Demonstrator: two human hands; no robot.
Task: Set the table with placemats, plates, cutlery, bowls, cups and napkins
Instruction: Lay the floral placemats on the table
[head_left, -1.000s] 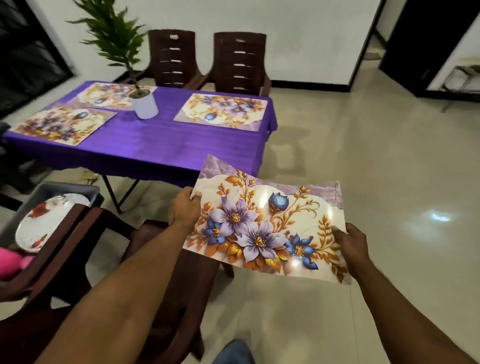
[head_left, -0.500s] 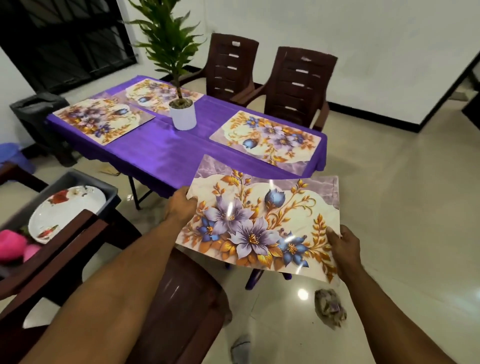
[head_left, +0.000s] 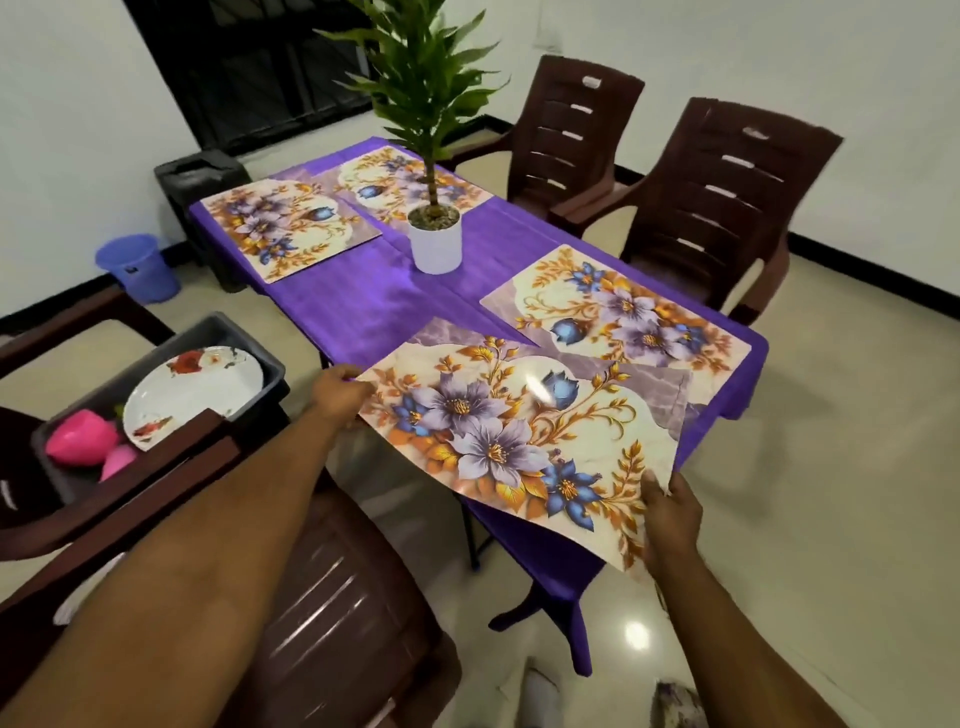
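A floral placemat (head_left: 524, 436) hovers over the near corner of the purple-clothed table (head_left: 363, 306). My left hand (head_left: 337, 395) pinches its left edge and my right hand (head_left: 670, 509) grips its near right corner. Three matching placemats lie flat on the cloth: one at the far left (head_left: 283, 226), one at the far end (head_left: 405, 182) behind the plant, one at the right (head_left: 618, 312). A dark tub (head_left: 244, 343) to the left holds a white flowered plate (head_left: 192, 389) and pink cups (head_left: 83, 441).
A potted plant in a white pot (head_left: 435, 241) stands mid-table. Two brown plastic chairs (head_left: 717, 208) line the table's far side, and another chair (head_left: 332, 613) is right below my arms. A blue bin (head_left: 136, 267) and a black stool sit by the left wall.
I have walked up to the table, which now fills the view. The held placemat has moved forward, from over the floor to above the table's near corner.
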